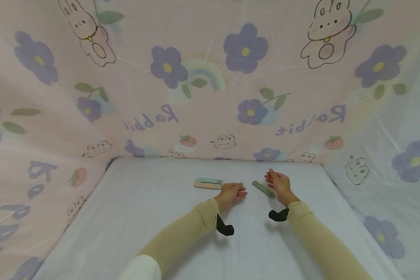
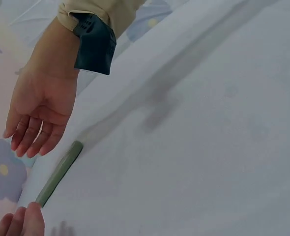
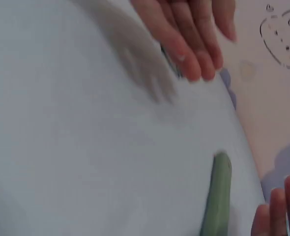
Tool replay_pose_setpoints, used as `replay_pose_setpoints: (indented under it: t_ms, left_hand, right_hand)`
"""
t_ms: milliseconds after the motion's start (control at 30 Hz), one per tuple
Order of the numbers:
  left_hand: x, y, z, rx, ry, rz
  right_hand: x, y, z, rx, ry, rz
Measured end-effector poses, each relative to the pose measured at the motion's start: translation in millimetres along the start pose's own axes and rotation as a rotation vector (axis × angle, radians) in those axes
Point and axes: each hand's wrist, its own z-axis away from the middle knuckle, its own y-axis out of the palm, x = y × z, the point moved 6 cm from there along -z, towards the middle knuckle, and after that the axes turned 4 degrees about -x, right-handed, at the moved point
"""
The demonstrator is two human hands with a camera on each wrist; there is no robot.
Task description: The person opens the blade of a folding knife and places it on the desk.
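Note:
My left hand (image 1: 232,194) hovers over the white surface with its fingers extended to the right, holding nothing. Just behind its wrist lie a light blue handle (image 1: 206,180) and a peach handle (image 1: 206,186), side by side; thin metal-looking parts at their right ends are partly covered by the hand. A slim green bar with rounded ends (image 1: 263,189) lies slanted between the two hands. Beside it is my right hand (image 1: 281,186), palm turned inward, fingers loosely bent around nothing. The right wrist view shows the green bar (image 3: 217,196) apart from the right fingers (image 3: 278,211).
A white sheet-covered surface (image 1: 143,217) spreads beneath both arms. Patterned fabric walls (image 1: 203,97) with flowers and rabbits rise at the back and both sides. Black curved pieces (image 1: 225,226) stick out from under both cuffs.

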Motion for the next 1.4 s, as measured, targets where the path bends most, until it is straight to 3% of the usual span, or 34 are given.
replay_pose_setpoints:
  t_ms: [100, 267, 433, 667, 1000, 1233, 1400]
  left_hand:
    - [-0.8, 11.7, -3.1, 0.001, 0.021, -0.035]
    - [5.9, 31.4, -9.7, -0.025, -0.005, -0.056]
    - [21.8, 44.6, -19.7, -0.071, -0.05, 0.002]
    - [31.0, 48.6, -26.3, -0.129, -0.052, 0.092]
    - [28.2, 50.9, -14.4, -0.137, -0.079, 0.08]
    - [29.8, 51.8, -7.8, -0.172, -0.073, 0.019]
    - [30.6, 52.5, -6.5, -0.159, -0.058, 0.02]
  right_hand:
    - [0.7, -9.4, -4.6, 0.039, -0.053, 0.165]
    - [-2.5, -16.3, -9.0, 0.115, -0.129, 0.47]
    - [-7.3, -15.5, -9.8, 0.148, -0.153, 0.574]
    - [-9.8, -4.0, -1.5, 0.173, -0.184, 0.574]
    - [-13.3, 8.6, 11.1, 0.19, -0.144, 0.508]
    - [-23.1, 10.5, 14.5, 0.166, -0.029, 0.355]
    - [-22.9, 9.2, 18.2, 0.171, -0.01, 0.229]
